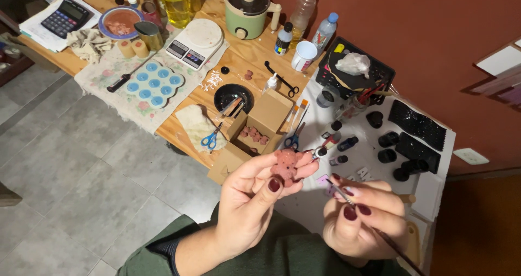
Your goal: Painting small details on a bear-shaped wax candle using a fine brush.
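An open brown cardboard box point(255, 132) holding small pink figures sits on the wooden table point(247, 56); just left of the box lie blue-handled scissors point(210, 139) on a cream cloth point(196, 123); above it rests a black round dish point(233, 97); farther up-left stand a white digital kitchen scale point(195, 42) and a light-blue silicone mould point(154, 83); well above, a green lidded pot point(247, 9); far left, a black calculator point(66, 17).

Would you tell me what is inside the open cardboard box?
The cardboard box holds several small pinkish moulded pieces. Its near wall hides part of the floor, so more may lie unseen.
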